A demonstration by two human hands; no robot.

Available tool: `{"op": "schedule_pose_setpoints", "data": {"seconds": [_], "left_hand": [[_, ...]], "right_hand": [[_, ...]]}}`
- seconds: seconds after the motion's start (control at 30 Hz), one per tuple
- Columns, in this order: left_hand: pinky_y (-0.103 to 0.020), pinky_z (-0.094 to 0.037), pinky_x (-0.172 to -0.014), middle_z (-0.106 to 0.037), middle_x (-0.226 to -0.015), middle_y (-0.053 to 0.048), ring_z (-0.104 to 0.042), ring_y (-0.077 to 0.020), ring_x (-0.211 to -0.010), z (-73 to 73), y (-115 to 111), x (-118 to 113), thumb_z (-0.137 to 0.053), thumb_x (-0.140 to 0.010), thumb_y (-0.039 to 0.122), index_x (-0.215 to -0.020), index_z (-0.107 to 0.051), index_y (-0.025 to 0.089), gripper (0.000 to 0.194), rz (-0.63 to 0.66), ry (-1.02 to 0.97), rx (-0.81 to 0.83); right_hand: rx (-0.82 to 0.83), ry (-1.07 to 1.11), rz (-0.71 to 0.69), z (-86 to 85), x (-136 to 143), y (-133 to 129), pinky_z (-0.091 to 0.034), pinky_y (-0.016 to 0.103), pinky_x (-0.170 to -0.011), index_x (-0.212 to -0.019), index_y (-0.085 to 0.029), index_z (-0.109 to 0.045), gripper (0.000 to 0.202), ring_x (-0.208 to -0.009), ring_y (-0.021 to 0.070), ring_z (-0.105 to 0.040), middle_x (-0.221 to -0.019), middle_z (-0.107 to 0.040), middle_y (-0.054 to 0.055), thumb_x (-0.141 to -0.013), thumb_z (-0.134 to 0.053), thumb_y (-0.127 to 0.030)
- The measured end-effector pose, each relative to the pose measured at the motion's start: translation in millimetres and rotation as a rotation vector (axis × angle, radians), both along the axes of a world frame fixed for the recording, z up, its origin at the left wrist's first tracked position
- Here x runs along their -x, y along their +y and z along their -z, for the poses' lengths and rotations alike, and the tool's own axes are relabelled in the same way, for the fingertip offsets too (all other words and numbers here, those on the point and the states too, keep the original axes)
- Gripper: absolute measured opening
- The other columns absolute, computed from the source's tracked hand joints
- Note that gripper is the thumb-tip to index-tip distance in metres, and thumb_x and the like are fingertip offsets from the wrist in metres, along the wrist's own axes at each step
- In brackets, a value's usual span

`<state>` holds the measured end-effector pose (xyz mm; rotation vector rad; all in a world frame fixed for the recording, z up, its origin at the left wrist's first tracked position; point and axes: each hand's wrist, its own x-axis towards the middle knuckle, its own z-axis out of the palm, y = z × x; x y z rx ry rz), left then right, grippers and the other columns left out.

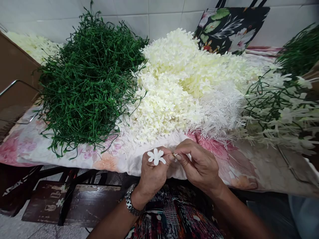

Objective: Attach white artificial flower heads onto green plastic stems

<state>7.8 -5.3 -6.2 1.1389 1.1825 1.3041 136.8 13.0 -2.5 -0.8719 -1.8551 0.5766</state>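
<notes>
My left hand [152, 172] is closed, and a white five-or-so-petalled flower [156, 156] shows over its curled fingers. Close beside it, my right hand [199, 164] pinches a small pale piece [175, 154] between thumb and forefinger, and the fingertips of both hands nearly meet there. Just beyond the hands lies a large heap of cream-white flowers [161, 106]. Thin white stamen-like strands [219, 108] lie at the heap's right side. To the left is a big pile of green plastic stems [89, 83].
A floral cloth [107, 159] covers the table. Assembled white flowers on green stems [281, 113] fill the right side. A black floral bag [229, 30] leans against the tiled wall. At the left edge stands a brown box [17, 73]; a wooden bench [92, 204] is below.
</notes>
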Motion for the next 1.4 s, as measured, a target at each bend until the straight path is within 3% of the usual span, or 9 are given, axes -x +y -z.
{"op": "schedule_pose_setpoints", "data": {"seconds": [0.33, 0.63, 0.77, 0.87, 0.97, 1.1, 1.4], "left_hand": [[-0.026, -0.037, -0.048, -0.046, -0.047, 0.002, -0.04, -0.0109, -0.046, 4.2, 1, -2, -0.066, -0.075, 0.038, -0.055, -0.058, 0.017, 0.03, -0.02, -0.107, 0.052], [-0.024, -0.033, -0.046, -0.042, -0.046, 0.003, -0.036, -0.0093, -0.046, -1.4, 2, -1, -0.068, -0.071, 0.03, -0.053, -0.057, 0.017, 0.025, -0.018, -0.107, 0.125], [-0.021, -0.03, -0.044, -0.043, -0.046, 0.004, -0.036, -0.0075, -0.045, 0.9, 3, 2, -0.071, -0.067, 0.039, -0.054, -0.056, 0.015, 0.031, -0.002, -0.189, 0.249], [-0.02, -0.032, -0.045, -0.044, -0.047, 0.005, -0.038, -0.0069, -0.045, 0.2, 4, 7, -0.073, -0.063, 0.046, -0.056, -0.056, 0.014, 0.037, 0.057, -0.281, 0.296], [-0.02, -0.034, -0.047, -0.045, -0.047, 0.004, -0.04, -0.007, -0.046, -1.7, 4, 10, -0.073, -0.062, 0.048, -0.057, -0.056, 0.014, 0.039, 0.089, -0.324, 0.281], [-0.021, -0.032, -0.044, -0.046, -0.046, 0.004, -0.04, -0.0081, -0.046, -3.0, 3, 10, -0.074, -0.063, 0.048, -0.059, -0.059, 0.014, 0.037, 0.122, -0.317, 0.268], [-0.021, -0.035, -0.052, -0.052, -0.056, 0.002, -0.044, -0.0092, -0.054, 5.9, 1, 13, -0.067, -0.075, 0.036, -0.064, -0.066, 0.015, 0.023, 0.167, -0.156, 0.074]], "right_hand": [[-0.027, 0.014, -0.012, 0.4, -1, 0, -0.045, 0.025, -0.053, -0.083, -0.017, -0.055, 0.013, -0.062, 0.0115, -0.052, -0.067, -0.055, 0.002, -0.081, -0.053, -0.004], [-0.028, 0.009, -0.056, 2.5, -1, 2, -0.047, 0.025, -0.055, -0.083, -0.016, -0.056, 0.013, -0.063, 0.0114, -0.054, -0.068, -0.057, 0.002, -0.081, -0.053, -0.004], [-0.009, -0.003, -0.025, -0.1, 0, 3, -0.047, 0.024, -0.055, -0.085, -0.018, -0.056, 0.01, -0.063, 0.0111, -0.055, -0.068, -0.058, 0.001, -0.083, -0.053, -0.009], [0.025, -0.026, 0.01, -3.2, -2, 0, -0.05, 0.026, -0.061, -0.098, -0.018, -0.056, 0.015, -0.071, 0.0133, -0.059, -0.08, -0.062, 0.003, -0.083, -0.056, -0.017], [0.058, 0.022, 0.022, -4.6, -7, -5, -0.05, 0.028, -0.064, -0.104, -0.019, -0.055, 0.021, -0.075, 0.0149, -0.059, -0.084, -0.061, 0.004, -0.083, -0.056, -0.022], [0.109, 0.13, 0.046, -5.2, -12, -8, -0.046, 0.029, -0.062, -0.091, -0.019, -0.057, 0.01, -0.069, 0.014, -0.056, -0.073, -0.057, 0.001, -0.084, -0.051, -0.016], [0.089, 0.084, -0.013, -9.0, -11, -9, -0.045, 0.027, -0.058, -0.087, -0.019, -0.06, 0.013, -0.066, 0.0137, -0.056, -0.072, -0.06, 0.002, -0.08, -0.053, -0.011]]}}
